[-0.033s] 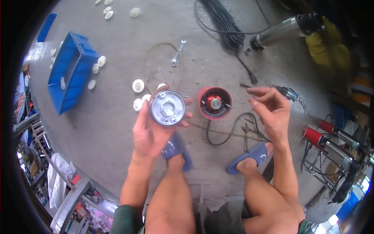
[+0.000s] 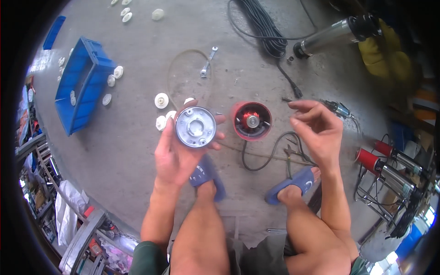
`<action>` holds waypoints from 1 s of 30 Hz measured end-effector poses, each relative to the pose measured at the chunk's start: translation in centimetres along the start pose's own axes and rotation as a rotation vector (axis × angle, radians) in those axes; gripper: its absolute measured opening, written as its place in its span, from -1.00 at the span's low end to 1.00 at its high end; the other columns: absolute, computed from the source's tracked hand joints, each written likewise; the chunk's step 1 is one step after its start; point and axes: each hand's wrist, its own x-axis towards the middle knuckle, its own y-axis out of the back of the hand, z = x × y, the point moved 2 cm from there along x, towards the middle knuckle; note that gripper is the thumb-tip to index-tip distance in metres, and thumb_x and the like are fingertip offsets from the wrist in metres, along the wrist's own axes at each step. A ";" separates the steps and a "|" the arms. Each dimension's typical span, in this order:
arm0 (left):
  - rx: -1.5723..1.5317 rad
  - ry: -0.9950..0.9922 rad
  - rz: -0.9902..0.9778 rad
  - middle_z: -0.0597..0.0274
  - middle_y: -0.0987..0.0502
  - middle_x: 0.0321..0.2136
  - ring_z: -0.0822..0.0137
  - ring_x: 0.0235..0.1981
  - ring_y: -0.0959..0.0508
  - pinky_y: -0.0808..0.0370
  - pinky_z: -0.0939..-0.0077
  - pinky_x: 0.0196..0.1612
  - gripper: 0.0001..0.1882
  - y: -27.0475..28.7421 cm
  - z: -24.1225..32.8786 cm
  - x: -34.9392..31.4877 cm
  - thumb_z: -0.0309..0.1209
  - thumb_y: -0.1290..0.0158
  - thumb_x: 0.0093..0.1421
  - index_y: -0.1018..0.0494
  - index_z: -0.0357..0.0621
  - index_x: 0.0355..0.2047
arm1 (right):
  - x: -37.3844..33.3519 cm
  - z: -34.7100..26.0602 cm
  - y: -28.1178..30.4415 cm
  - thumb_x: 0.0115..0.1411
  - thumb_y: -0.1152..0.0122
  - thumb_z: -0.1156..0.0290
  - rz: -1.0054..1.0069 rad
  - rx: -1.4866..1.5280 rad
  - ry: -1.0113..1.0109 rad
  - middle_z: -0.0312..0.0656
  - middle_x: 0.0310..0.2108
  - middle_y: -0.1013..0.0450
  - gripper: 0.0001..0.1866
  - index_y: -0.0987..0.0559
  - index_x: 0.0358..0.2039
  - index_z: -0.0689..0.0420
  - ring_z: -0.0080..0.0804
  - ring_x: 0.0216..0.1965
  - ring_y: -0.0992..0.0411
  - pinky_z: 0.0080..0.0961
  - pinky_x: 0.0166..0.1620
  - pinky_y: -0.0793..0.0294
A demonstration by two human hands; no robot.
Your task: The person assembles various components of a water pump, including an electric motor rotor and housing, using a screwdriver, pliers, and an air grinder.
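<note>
Leftmost, blue bin (image 2: 81, 87), then white discs (image 2: 161, 101) on the floor (image 2: 128, 169). Held in left hand (image 2: 175, 158), fingers (image 2: 220, 135) curled round: metal cap (image 2: 196, 127), hollow face up. Next, upright on the floor: red motor (image 2: 252, 121), open end up, long axis vertical. Then looped black cord (image 2: 253, 170), pliers (image 2: 289, 160), right hand (image 2: 323, 130), fingers bent close; cannot tell whether holding anything.
</note>
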 end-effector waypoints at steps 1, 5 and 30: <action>0.011 -0.003 0.009 -0.54 -0.30 0.32 -0.22 0.03 -0.59 -0.59 0.00 0.02 -0.33 0.1 0.1 0.0 0.06 0.38 0.57 -0.10 -0.07 0.50 | 0.3 -1.7 -0.8 0.13 -0.41 0.70 -0.056 -0.079 0.110 -0.01 -0.09 -0.67 -0.85 -0.59 -0.34 0.25 -0.49 -0.22 -0.60 -0.57 -0.18 -0.60; 0.043 -0.006 0.043 -0.52 -0.32 0.30 -0.21 0.01 -0.59 -0.60 0.01 0.01 -0.35 0.0 -0.1 0.2 0.03 0.37 0.58 -0.12 -0.08 0.49 | 0.5 -3.6 -3.1 -0.11 -0.59 0.53 -0.099 -0.613 0.460 -0.26 -0.22 -0.68 -0.66 -0.69 -0.26 0.11 -0.30 -0.24 -0.63 -0.42 -0.20 -0.63; 0.159 -0.033 -0.007 -0.54 -0.27 0.33 -0.24 0.04 -0.60 -0.60 0.01 0.03 -0.30 -2.4 -0.2 -1.1 0.03 0.25 0.54 -0.04 -0.16 0.50 | 0.1 -4.9 -4.3 -0.17 -0.69 0.41 -0.080 -0.645 0.509 -0.11 -0.26 -0.62 -0.42 -0.69 -0.07 0.17 -0.12 -0.25 -0.57 -0.30 -0.19 -0.60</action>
